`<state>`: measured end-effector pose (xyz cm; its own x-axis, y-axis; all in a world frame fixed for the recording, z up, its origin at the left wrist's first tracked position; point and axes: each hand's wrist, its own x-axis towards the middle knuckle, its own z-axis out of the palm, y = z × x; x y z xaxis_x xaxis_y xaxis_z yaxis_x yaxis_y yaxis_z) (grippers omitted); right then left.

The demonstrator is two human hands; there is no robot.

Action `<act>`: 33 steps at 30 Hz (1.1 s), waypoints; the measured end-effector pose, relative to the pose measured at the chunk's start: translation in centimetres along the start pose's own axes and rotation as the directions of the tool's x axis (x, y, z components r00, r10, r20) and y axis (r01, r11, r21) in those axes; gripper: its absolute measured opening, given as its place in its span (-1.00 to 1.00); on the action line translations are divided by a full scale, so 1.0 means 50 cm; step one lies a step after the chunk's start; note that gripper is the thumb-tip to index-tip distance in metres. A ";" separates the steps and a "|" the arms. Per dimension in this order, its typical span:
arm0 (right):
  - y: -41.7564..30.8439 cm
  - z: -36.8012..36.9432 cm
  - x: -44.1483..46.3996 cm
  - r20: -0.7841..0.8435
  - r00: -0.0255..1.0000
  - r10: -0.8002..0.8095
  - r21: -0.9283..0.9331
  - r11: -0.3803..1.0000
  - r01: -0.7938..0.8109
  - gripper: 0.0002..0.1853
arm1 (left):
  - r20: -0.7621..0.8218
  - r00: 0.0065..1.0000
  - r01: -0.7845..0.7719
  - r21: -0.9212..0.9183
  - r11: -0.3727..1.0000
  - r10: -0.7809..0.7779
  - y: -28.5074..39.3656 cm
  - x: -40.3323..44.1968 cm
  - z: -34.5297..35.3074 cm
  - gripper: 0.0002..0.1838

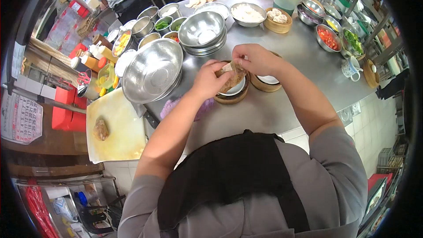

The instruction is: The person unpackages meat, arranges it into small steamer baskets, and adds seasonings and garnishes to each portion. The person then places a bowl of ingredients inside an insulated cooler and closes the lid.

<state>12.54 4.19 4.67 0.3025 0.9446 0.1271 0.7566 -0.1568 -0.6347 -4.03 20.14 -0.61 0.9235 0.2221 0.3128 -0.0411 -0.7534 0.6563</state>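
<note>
Nearest the body, the purple cloth [194,109] lies on the steel table [282,114], at about 7 o'clock from the front bamboo steamer [231,99]. That steamer has a white bowl [238,89] set in it, and over the bowl's far-left part is the brown-filled bag [232,82], held by both hands. Its long axis seems to run roughly from 7 to 1 o'clock, with the bowl's bare part toward 5.

The left hand [209,79] comes in from 9 o'clock, thumb and fingers pressed on the bag's side; the right hand [252,58] sits at 1 o'clock, fingertips pinched on its upper end. Neither is clearly the nearer, since both touch it.

The bag looks like thin clear plastic, crumpled and glossy around brown contents (whether its mouth is undone, I cannot tell). A similar bag [101,129] rests on the cutting board [123,146], well apart at 8 o'clock.

Just beside, at 2 o'clock, is a second steamer [267,87] with a white bowl inside. Farther off, stacked metal bowls [202,28] stand toward 11.
</note>
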 end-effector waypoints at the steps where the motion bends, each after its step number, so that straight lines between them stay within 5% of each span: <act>1: -0.002 -0.009 0.000 0.029 0.999 0.035 0.005 0.999 -0.035 -0.87 | 0.012 1.000 0.028 -0.046 0.999 -0.028 -0.006 0.008 0.000 -0.74; 6: 0.033 -0.025 -0.012 0.058 0.985 0.165 -0.092 0.983 -0.159 -0.80 | 0.097 0.949 0.315 -0.375 0.872 -0.301 -0.023 0.024 0.019 -0.75; 9: 0.026 -0.036 -0.019 0.094 0.972 0.213 -0.092 0.974 -0.205 -0.81 | 0.134 0.936 0.351 -0.391 0.851 -0.325 -0.016 0.025 0.014 -0.71; 15: 0.025 -0.039 -0.016 0.159 0.980 0.117 -0.208 0.975 -0.083 -0.81 | 0.132 0.990 -0.015 -0.207 0.978 0.043 0.011 0.069 0.014 -0.61; 18: 0.012 -0.046 -0.019 0.126 0.984 0.126 -0.282 0.956 -0.087 -0.82 | 0.309 0.925 0.298 -0.225 0.928 -0.222 0.051 0.087 0.009 -0.63; 20: 0.015 -0.050 -0.019 0.097 0.987 0.128 -0.299 0.950 -0.094 -0.83 | 0.310 0.923 0.290 -0.174 0.941 -0.227 0.045 0.098 0.015 -0.67; 30: 0.019 -0.049 -0.029 0.018 0.988 0.153 -0.095 0.984 -0.150 -0.78 | 0.219 0.956 0.203 -0.013 0.979 -0.195 0.054 0.132 0.027 -0.75; 33: 0.030 -0.038 -0.021 -0.032 0.975 0.218 0.031 0.976 -0.217 -0.74 | 0.161 0.961 0.254 -0.187 0.949 -0.226 0.039 0.140 0.037 -0.75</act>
<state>14.45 2.39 5.07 0.4784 0.8781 0.0099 0.6544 -0.3490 -0.6708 3.09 19.09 1.59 0.9579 0.2841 0.0418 0.1248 -0.5429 0.8305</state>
